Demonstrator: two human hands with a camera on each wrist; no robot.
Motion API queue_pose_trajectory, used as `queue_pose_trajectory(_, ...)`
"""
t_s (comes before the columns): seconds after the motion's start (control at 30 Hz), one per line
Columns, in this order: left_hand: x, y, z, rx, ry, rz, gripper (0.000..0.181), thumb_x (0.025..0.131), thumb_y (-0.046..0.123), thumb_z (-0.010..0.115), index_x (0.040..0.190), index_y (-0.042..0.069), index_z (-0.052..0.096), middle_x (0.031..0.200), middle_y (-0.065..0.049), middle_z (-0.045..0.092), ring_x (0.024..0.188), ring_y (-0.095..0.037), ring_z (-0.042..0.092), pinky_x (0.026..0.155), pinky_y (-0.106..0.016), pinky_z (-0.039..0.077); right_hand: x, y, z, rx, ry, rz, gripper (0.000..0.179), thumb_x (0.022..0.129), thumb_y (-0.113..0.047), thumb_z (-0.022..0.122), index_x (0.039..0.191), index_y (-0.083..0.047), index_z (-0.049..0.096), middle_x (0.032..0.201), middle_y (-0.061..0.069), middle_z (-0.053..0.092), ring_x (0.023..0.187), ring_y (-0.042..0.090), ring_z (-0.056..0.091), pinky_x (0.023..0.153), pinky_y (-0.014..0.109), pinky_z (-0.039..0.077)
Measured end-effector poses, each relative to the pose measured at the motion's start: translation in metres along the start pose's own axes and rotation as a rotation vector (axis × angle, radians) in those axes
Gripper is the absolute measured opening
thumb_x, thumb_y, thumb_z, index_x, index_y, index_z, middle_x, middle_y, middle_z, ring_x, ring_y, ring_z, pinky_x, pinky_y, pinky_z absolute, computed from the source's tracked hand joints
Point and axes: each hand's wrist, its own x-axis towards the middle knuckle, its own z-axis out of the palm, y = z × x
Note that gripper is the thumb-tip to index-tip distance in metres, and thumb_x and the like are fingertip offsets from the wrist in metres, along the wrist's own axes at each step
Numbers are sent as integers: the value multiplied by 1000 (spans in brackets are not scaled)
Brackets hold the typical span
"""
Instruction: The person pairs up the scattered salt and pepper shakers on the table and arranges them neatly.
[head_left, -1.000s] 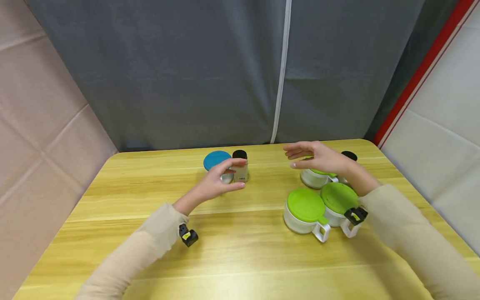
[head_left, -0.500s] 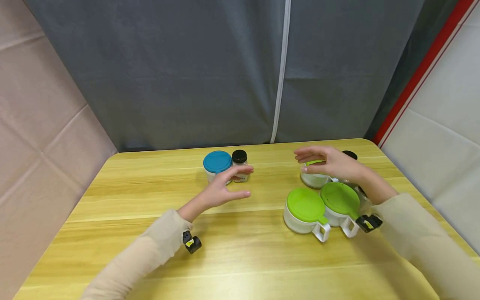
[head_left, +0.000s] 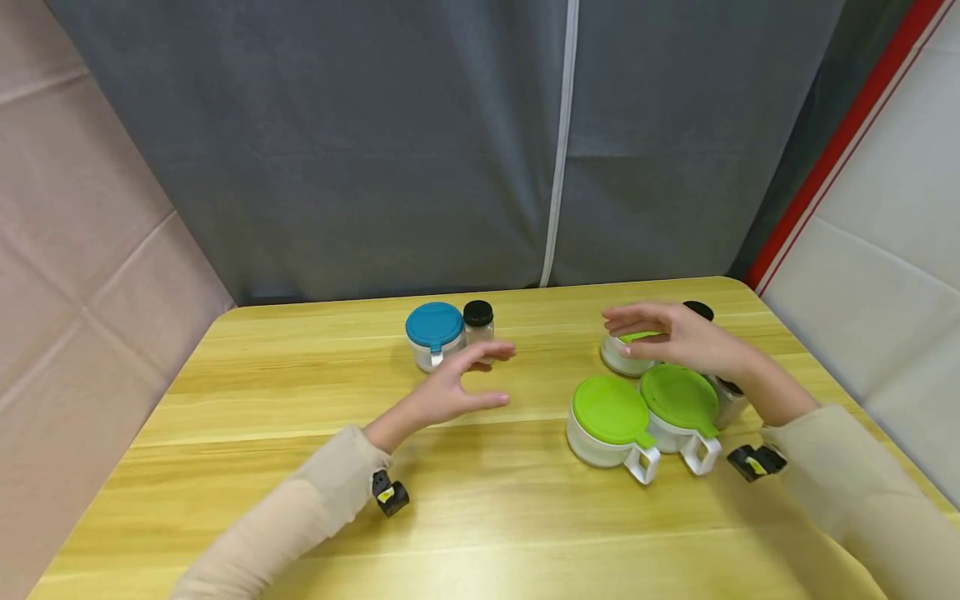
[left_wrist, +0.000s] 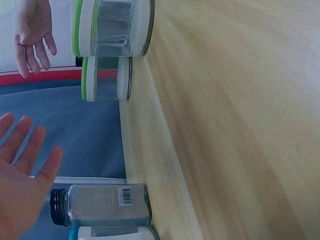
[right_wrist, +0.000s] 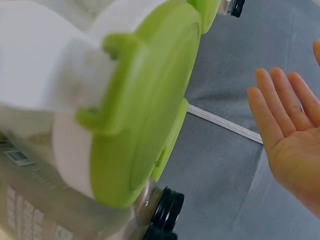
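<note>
My left hand (head_left: pixel 448 393) hovers over the table with fingers extended and thumb apart, holding nothing. Just beyond it stand a white jar with a blue lid (head_left: pixel 434 323) and a black-capped glass bottle (head_left: pixel 477 315), side by side. My right hand (head_left: pixel 686 342), fingers relaxed and free of any object, hangs above the green-lidded containers. It partly hides the rear green-lidded jar (head_left: pixel 619 357). Nearer stand two more handled jars with green lids, a left one (head_left: pixel 611 410) and a right one (head_left: pixel 678 397). The left wrist view shows the glass bottle (left_wrist: pixel 107 205) with a barcode label.
Another black-capped bottle (head_left: pixel 698 310) stands behind the right hand, and a clear bottle (head_left: pixel 730 402) sits partly under that wrist. The wooden table (head_left: pixel 300 367) ends at a grey curtain (head_left: pixel 375 167). A white panel with a red band (head_left: pixel 847 142) borders the right.
My left hand has drifted right and slightly nearer, away from the blue-lidded jar and bottle. My right hand has moved right and a little lower in the picture. The jars and bottles have stayed put.
</note>
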Motion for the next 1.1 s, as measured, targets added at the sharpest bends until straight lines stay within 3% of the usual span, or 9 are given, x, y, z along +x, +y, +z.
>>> queue_pose_trajectory(0.53, -1, 2, 9, 11, -52, -38, 55, 78, 3, 66, 126, -4, 40, 125, -18, 44, 113, -27, 42, 90, -43, 37, -24, 6, -3, -25, 34, -6, 45, 85, -10, 59, 125, 4, 42, 118, 21, 49, 105, 27, 50, 80, 21, 44)
queue_pose_trajectory(0.73, -1, 0, 14, 13, -62, -49, 58, 77, 3, 67, 128, -4, 38, 126, -18, 43, 113, -28, 41, 90, -43, 37, -38, 13, -8, -27, 52, 4, 45, 86, -9, 57, 126, 3, 41, 117, 23, 48, 105, 21, 50, 78, 19, 44)
queue_pose_trajectory(0.97, -3, 1, 24, 7, -93, -77, 61, 77, 5, 68, 129, -4, 36, 127, -18, 41, 113, -29, 41, 90, -42, 37, -62, 20, -15, -2, 102, 10, 45, 86, -4, 56, 129, -2, 41, 118, 3, 52, 105, 8, 49, 76, 20, 46)
queue_pose_trajectory(1.1, -4, 8, 31, 29, -109, -103, 65, 76, 6, 69, 130, -4, 34, 128, -18, 39, 113, -30, 40, 91, -40, 37, -75, 23, -21, -30, 150, 24, 47, 86, -1, 55, 130, -2, 40, 118, 4, 53, 104, 8, 51, 73, 19, 46)
